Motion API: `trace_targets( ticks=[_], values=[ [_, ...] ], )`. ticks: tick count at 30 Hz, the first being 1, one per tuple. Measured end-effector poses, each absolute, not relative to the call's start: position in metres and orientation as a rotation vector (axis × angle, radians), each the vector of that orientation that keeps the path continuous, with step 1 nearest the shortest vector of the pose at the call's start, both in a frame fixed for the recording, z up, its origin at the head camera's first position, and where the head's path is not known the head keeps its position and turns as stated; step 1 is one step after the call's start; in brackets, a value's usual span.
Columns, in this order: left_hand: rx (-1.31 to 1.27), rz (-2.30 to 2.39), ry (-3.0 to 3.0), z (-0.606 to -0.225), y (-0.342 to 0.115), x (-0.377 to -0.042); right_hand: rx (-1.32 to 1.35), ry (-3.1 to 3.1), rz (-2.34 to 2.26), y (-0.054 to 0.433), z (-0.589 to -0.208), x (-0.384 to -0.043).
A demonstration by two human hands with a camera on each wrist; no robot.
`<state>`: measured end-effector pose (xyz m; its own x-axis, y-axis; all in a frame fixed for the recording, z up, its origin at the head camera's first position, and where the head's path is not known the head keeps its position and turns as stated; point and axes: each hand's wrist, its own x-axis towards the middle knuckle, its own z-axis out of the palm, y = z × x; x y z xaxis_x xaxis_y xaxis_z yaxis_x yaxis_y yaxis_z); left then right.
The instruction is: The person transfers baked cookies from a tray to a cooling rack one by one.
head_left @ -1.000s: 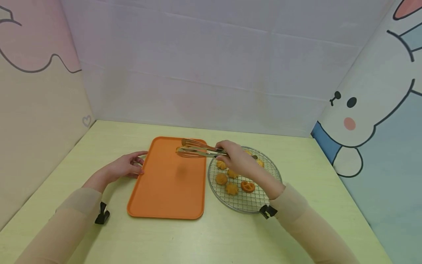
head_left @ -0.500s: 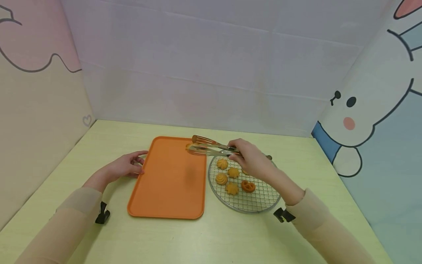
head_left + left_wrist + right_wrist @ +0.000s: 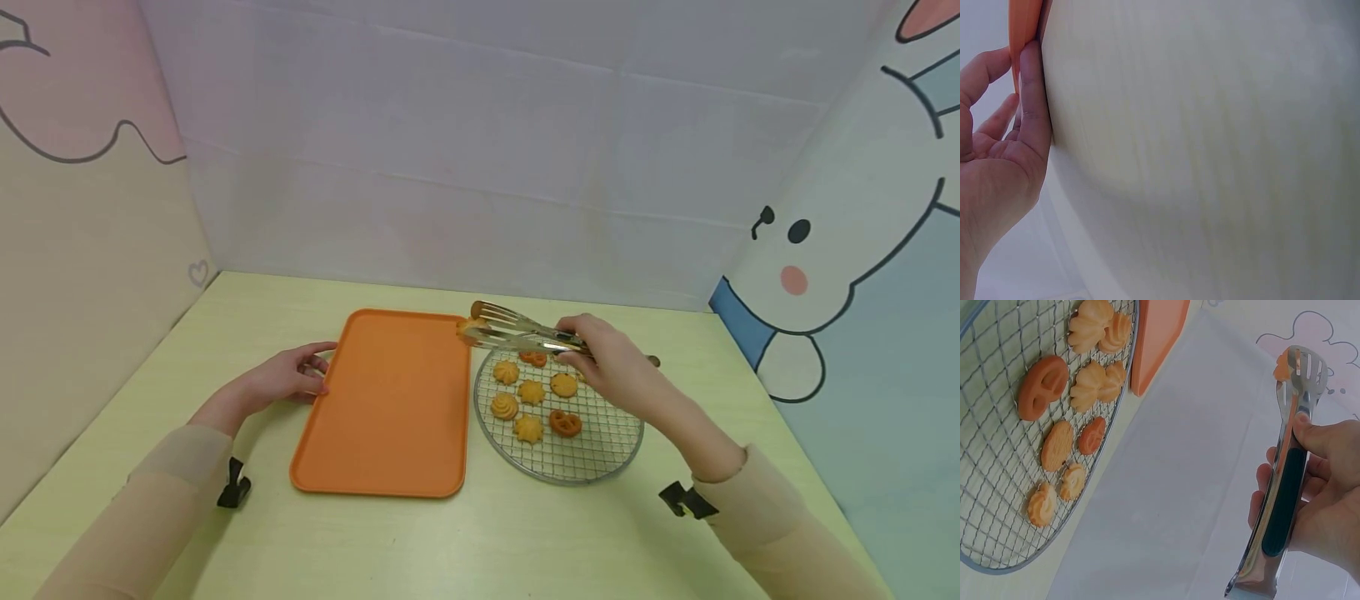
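Note:
My right hand grips metal serving tongs with dark green handle grips. At their tips the tongs pinch a golden cookie, held in the air above the far right corner of the orange tray. In the right wrist view, the thumb presses on the tongs and the cookie shows partly behind the slotted end. With its fingers bent at the tray's left edge, my left hand holds the rim. The left wrist view shows that hand with fingertips against the orange rim.
A round wire cooling rack stands right of the tray, bearing several cookies and a large pretzel. Another, smaller pretzel lies near its back. The pale table meets a white back wall and printed side panels.
My right hand has moved right, carrying the tongs and cookie from over the tray towards the rack's back left side. More of the rack now shows. The left hand and tray stay put.

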<state>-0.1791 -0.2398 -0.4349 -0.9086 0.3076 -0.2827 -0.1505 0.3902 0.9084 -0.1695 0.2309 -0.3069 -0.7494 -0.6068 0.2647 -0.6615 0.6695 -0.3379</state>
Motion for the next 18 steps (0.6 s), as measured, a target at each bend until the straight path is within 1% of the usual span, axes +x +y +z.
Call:
trace_targets(
  ticks=[18],
  values=[
    [0.126,1.518,2.244,-0.441,-0.241,-0.183,0.999,-2.698,0.548,0.275,-0.303,-0.168]
  ],
)
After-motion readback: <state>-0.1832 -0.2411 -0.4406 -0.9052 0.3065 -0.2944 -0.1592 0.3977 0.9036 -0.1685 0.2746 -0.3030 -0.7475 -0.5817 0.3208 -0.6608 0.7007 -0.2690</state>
